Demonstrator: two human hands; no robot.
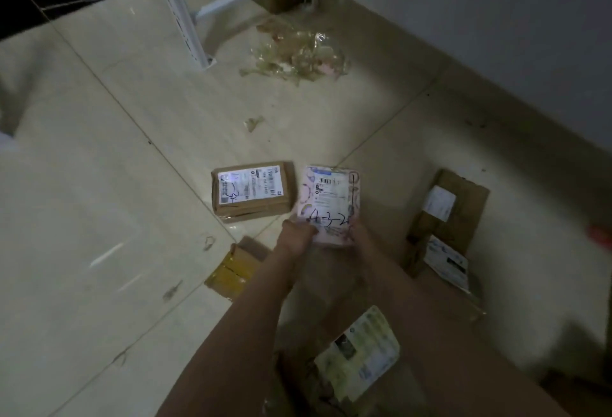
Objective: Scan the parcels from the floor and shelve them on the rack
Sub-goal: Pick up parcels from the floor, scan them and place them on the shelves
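Pink patterned mailer held by both hands above the floor

The left hand (295,235) and right hand (359,234) pinch the pink mailer parcel (328,196) at its two near corners, with the label and handwritten number facing up. It appears lifted clear of the floor (99,168), just beside a brown carton (253,192) lying flat. Judged light, flat and pliable, with a slick skin. The corner grip serves, though support under the middle would limit sagging. The white rack (185,12) stands at the floor's far edge.

The left arm (261,300) is hiding part of the yellow-taped box (228,272); the rack (185,9) is running off the top.
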